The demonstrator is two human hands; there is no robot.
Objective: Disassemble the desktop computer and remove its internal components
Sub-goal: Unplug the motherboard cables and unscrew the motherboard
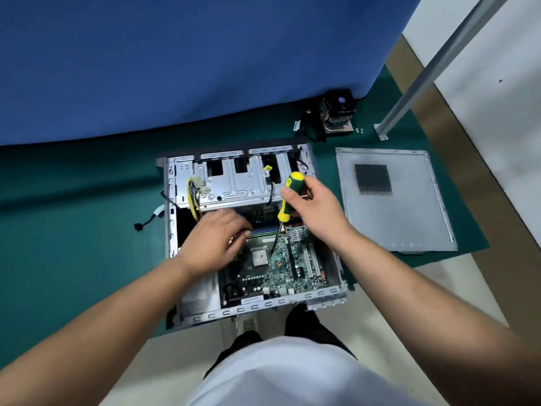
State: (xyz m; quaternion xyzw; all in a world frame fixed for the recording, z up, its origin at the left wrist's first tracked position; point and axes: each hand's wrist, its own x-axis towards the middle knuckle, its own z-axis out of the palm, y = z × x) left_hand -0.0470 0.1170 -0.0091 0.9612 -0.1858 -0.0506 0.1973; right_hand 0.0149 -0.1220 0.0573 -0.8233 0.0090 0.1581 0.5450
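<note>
Gripping a yellow-and-green screwdriver (288, 197) by its handle, the right hand (314, 208) is curling its fingers round it and tilting it so the dark shaft is slanting down toward 7 o'clock, the tip sitting on or just above the motherboard (275, 265); which of the two I cannot tell. At 9 o'clock from the screwdriver, the left hand (218, 240) is reaching into the open computer case (175, 200), fingers bent downward by the memory slots (265, 230); whether it is holding anything cannot be told. The case is lying flat on a green mat (73, 230), with the bare CPU socket (260, 257) showing just below the left hand at 5 o'clock. A yellow cable bundle (193, 200) is hanging at the case's 10 o'clock corner beside the metal drive cage (234, 183). The removed side panel (392, 200) is lying on the mat at 3 o'clock from the case, and a heatsink with fan (336, 115) is standing at 1 o'clock, near a blue cloth (175, 68).
</note>
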